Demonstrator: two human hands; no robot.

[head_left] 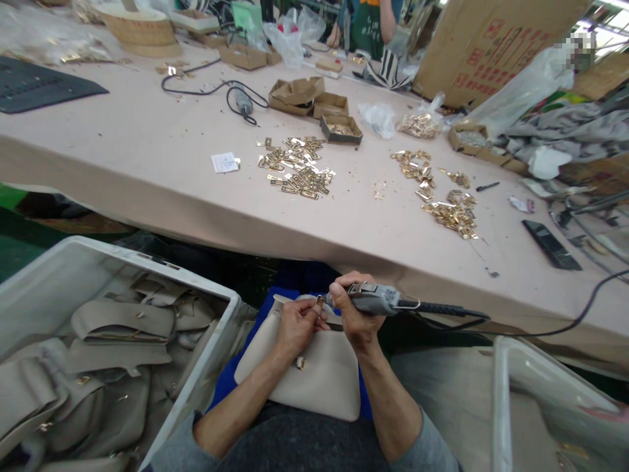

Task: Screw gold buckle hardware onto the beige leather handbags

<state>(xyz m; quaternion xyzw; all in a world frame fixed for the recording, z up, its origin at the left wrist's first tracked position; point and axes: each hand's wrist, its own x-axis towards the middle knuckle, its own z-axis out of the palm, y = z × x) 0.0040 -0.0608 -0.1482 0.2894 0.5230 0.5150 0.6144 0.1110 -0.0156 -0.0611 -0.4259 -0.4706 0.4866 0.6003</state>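
Bag workshop: gold fittings (297, 168), worktable (147, 164)

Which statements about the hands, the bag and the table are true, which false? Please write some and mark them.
The right hand holds a grey corded tool. True.
The beige bag lies on the table. False: it rests on the person's lap.
Gold metal pieces lie in heaps on the table. True.
The white bin is full of tools. False: it holds beige bag parts.
The left hand grips the bag's top edge. True.
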